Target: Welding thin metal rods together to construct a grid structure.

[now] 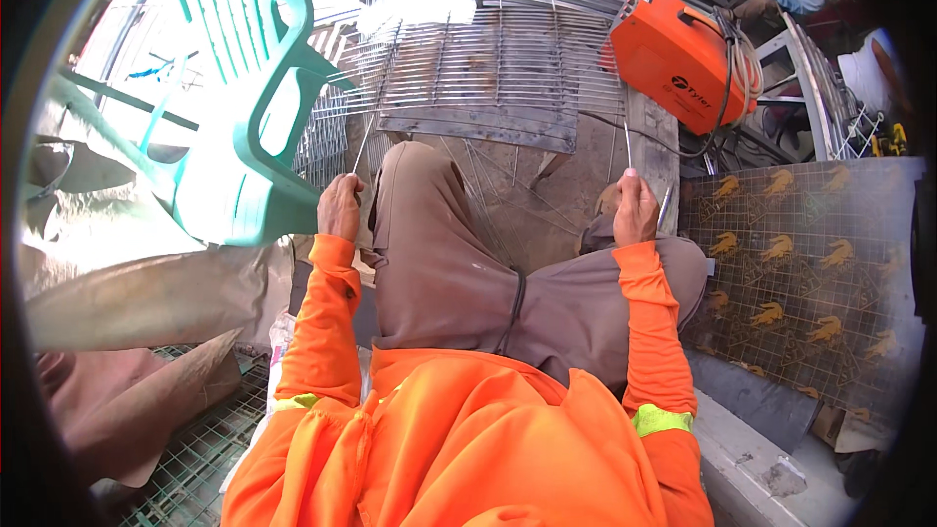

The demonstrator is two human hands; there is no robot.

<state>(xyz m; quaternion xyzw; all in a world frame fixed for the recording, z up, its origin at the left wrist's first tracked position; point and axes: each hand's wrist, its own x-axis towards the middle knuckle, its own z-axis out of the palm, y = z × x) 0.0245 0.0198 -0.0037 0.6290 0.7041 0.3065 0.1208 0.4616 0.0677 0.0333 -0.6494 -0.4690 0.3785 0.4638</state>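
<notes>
Person sits w/ legs folded, brown trousers, orange long sleeves. Left hand (340, 207) is fisted around the lower end of a thin metal rod (371, 127), which slants up and to the right toward the wire grille (488, 59); rod tip meets the grille's near left edge, can't tell if it actually touches. Right hand (634, 207) is curled tight on a second thin rod (627, 141), held nearly upright, its top close to the grille's near right corner. A further short rod (665, 205) sticks out just beside the right hand; can't tell if that hand grips it too.

Grille lies flat on the ground ahead of the knees, parallel bars on a flat steel frame, w/ a curved stack of similar wire panels behind it at the far edge. Orange welding machine (673, 54) sits at the grille's right edge, coiled cable (747, 63) hung at its side. Green plastic chair (249, 88) stands tilted at the grille's left edge, near the left hand. Patterned sheet under wire mesh (810, 273) lies right of the right knee. No containers w/ contents to be seen.
</notes>
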